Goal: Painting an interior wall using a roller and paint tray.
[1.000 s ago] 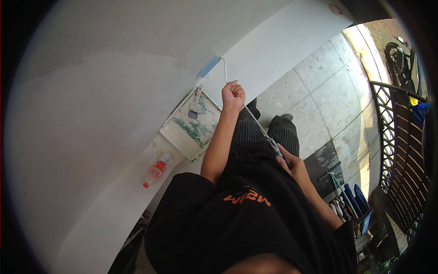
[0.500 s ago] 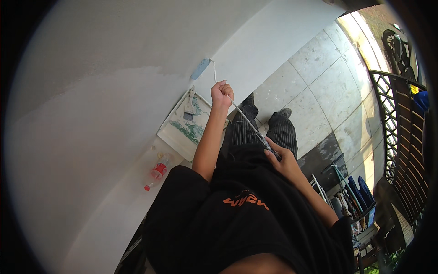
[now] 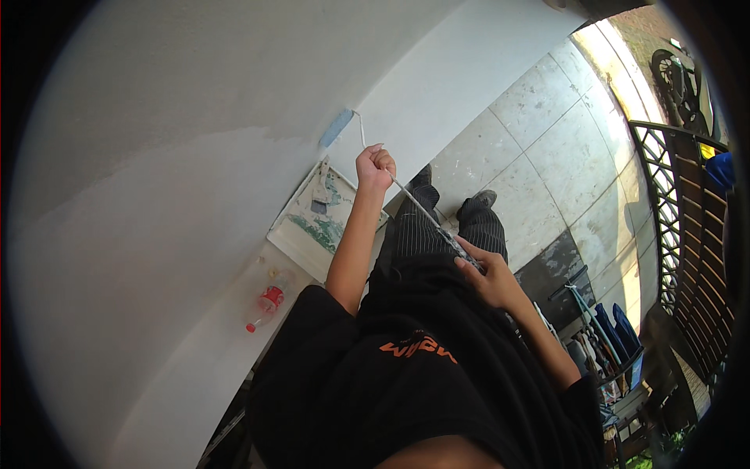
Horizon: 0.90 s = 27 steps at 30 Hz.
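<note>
A paint roller [image 3: 337, 128] with a pale blue sleeve rests against, or very close to, the white wall [image 3: 156, 203]. My left hand [image 3: 375, 166] is closed around its thin metal rod, just below the bend. Farther down, my right hand [image 3: 488, 277] grips the dark, paint-spattered handle near my waist, thumb along the top. Beneath the roller and left of my left forearm lies a white paint tray [image 3: 283, 234] with green and grey paint stains. A small flat tool [image 3: 319, 205] with a grey end lies in it, its kind unclear.
A clear plastic bottle [image 3: 271, 299] with a red label and cap stands or lies on the ledge [image 3: 226, 320] by the wall. Grey floor tiles [image 3: 539, 148] stretch to the right. Beyond are a slatted bench [image 3: 699, 227], a rack of folded things [image 3: 613, 344] and a motorcycle [image 3: 678, 82].
The roller sits slightly lower and farther left, and my left hand has shifted with it. The whole view has moved a little too. Both hands keep their hold.
</note>
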Each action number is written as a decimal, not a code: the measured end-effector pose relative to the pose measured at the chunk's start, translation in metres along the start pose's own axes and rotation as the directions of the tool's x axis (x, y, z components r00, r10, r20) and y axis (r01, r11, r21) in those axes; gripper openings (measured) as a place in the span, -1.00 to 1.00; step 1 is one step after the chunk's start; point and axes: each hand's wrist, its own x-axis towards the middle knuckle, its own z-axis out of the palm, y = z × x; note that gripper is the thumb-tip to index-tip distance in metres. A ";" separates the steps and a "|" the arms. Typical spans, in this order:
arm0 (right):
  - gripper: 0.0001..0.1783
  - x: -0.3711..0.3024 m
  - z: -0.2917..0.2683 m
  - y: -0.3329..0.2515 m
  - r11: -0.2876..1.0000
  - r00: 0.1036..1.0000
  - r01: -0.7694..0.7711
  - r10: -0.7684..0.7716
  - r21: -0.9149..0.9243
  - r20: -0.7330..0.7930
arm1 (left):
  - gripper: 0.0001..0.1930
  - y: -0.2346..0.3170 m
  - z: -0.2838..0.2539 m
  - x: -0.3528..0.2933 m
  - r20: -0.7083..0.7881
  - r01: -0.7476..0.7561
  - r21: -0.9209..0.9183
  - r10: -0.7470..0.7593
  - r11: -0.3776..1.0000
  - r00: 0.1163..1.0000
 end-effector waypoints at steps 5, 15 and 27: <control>-0.48 0.035 0.030 0.010 0.987 0.983 0.126 -0.138 -0.101 -0.122 | -0.61 0.005 -0.011 0.027 -0.054 -0.007 0.042 0.009 0.999 0.998; -0.46 0.021 0.021 -0.003 0.972 0.973 0.161 -0.185 -0.169 -0.139 | -0.63 -0.004 -0.003 0.022 0.054 0.046 -0.101 -0.040 0.994 0.998; -0.44 -0.100 -0.038 -0.054 0.990 0.989 0.137 -0.135 -0.036 0.068 | -0.62 -0.064 0.074 -0.106 0.267 0.040 -0.162 0.005 0.986 0.964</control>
